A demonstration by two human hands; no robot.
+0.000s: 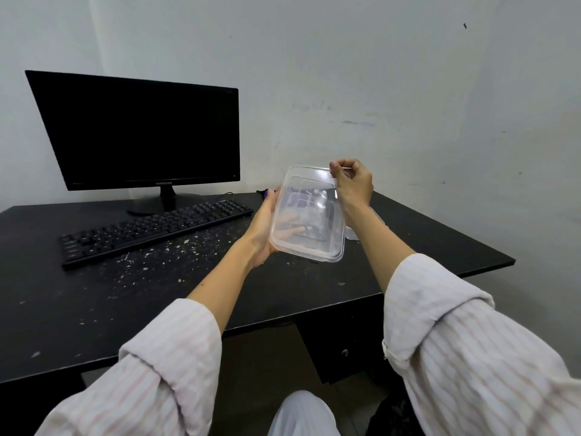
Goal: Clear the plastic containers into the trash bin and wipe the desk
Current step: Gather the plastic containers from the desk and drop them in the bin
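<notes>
Black table (314, 297) fills most of the view, set against a grey-white wall (408, 73). Its top is littered with pale crumbs and flecks (176, 250), densest in front of the keyboard and thinning toward the near edge.

Black monitor (138, 130), screen dark, stands on its stand at the table's back left. Black keyboard (151, 231) lies just in front of it, angled, with a thin cable running off behind its right end.

Under the table on the right: a dark drawer unit (342, 347) with a small round knob.

Both forearms reach in from the bottom, striped pink-white sleeves rolled up.

Clear plastic container (309, 215), rectangular with rounded corners, is held up off the table between the two hands, tilted, right of the keyboard. Looks empty; the left fingers show through its wall.

Left hand (262, 228) holds the container from its left side, palm against the wall, fingers curled underneath it.

Right hand (352, 180) pinches the container's upper far corner at the rim, thumb and fingers closed on it.

A second clear plastic piece (352, 234) lies on the table just beyond the right forearm, mostly hidden; can't tell if it's a lid or another container.

Small purple object (267, 193) behind the left hand; too hidden to identify.
</notes>
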